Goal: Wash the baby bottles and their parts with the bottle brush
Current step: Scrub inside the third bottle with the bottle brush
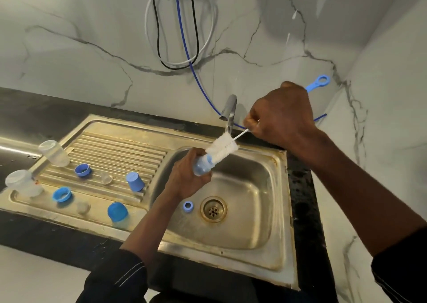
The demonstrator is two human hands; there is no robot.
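My left hand (184, 178) grips a small clear-blue baby bottle (203, 165) above the sink basin (254, 187), its mouth tilted up to the right. The white bristle head of the bottle brush (223, 149) sits at the bottle's mouth, partly inside. My right hand (282, 117) grips the brush's handle; its blue ring end (320, 82) sticks out behind the hand. A blue ring (188, 206) lies in the basin beside the drain (213, 209).
On the drainboard (120, 150) lie two clear bottles (54, 153), blue collars (82, 170), blue caps (135, 182) and clear nipples (106, 178). The tap (230, 110) stands behind the basin, no water visible. Cables hang on the marble wall. Black counter surrounds the sink.
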